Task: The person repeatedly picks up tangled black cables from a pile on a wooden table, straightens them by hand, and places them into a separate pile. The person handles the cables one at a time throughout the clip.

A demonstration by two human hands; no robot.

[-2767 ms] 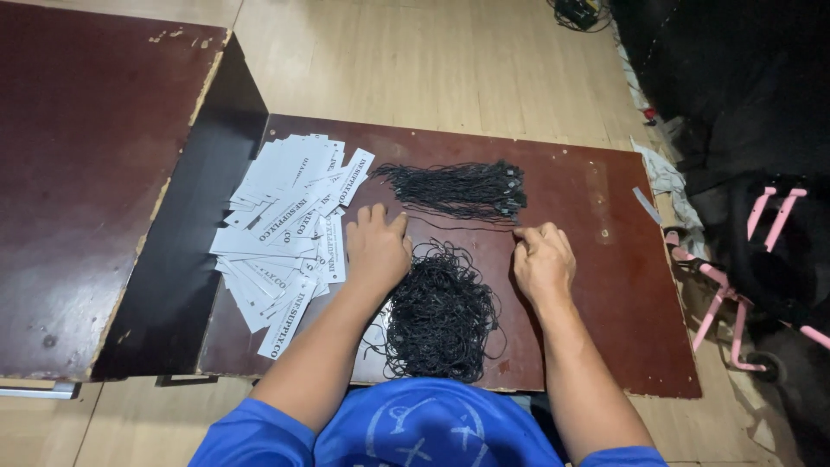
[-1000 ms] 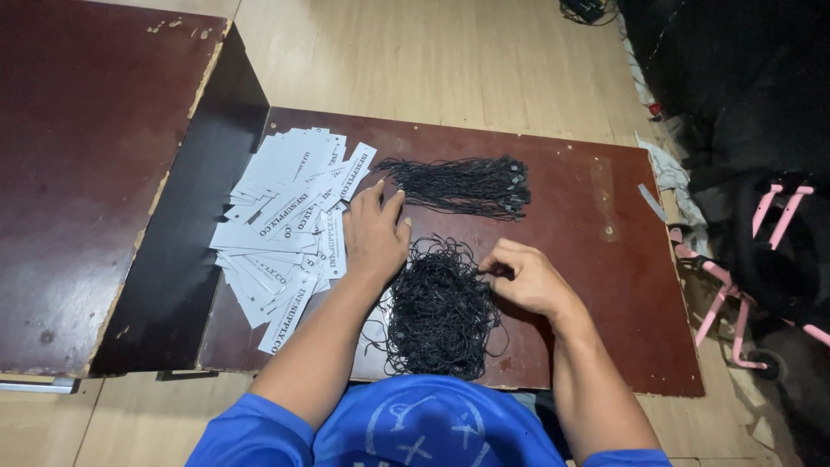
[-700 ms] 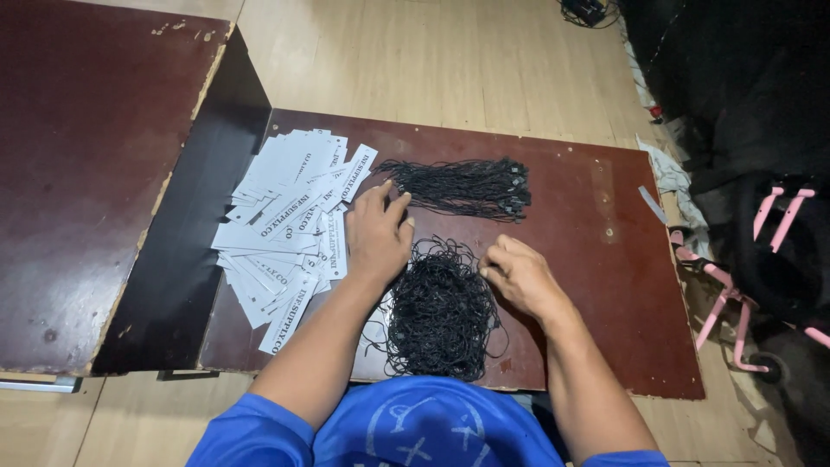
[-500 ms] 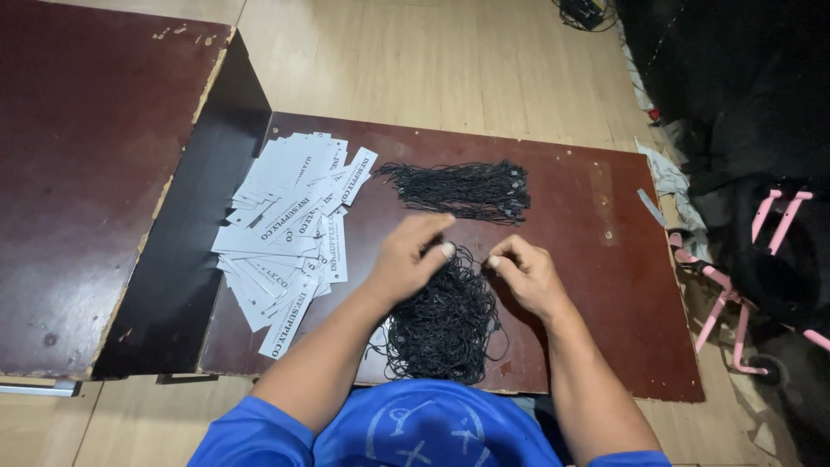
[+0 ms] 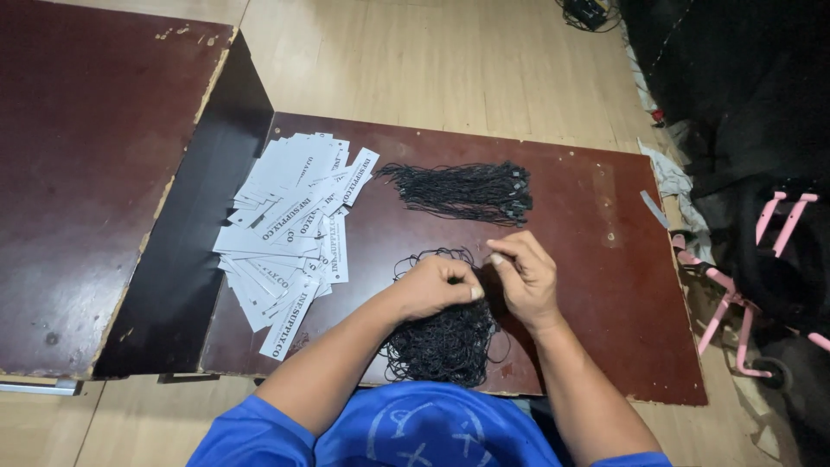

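So closest to the camera you've got the person's blue shirt (image 5: 432, 428) and both forearms reaching out over a low dark red-brown board (image 5: 596, 259) lying on the floor. Right at the near edge of that board is a loose tangled pile of black string loops (image 5: 441, 342), and both hands are sitting on top of it. The left hand (image 5: 435, 285) is curled in, fingertips pinched together on what looks like a strand from the pile, and the right hand (image 5: 523, 275) is right next to it, thumb and forefinger also pinched at the same spot, so the two hands nearly touch. The strand itself is too thin to really make out between the fingers. Off to the left on the board there's a messy fan of white paper tags (image 5: 290, 229) with black print, just beside the pile but not touching the hands. Further back sits a tidier bundle of black strings (image 5: 462, 190), all laid lengthwise, well clear of the hands. Left of the board is a bigger worn brown panel (image 5: 86, 173), and on the right some pink metal tubing (image 5: 735, 294) next to dark stuff I can't identify. Light wood floor (image 5: 450, 60) beyond.
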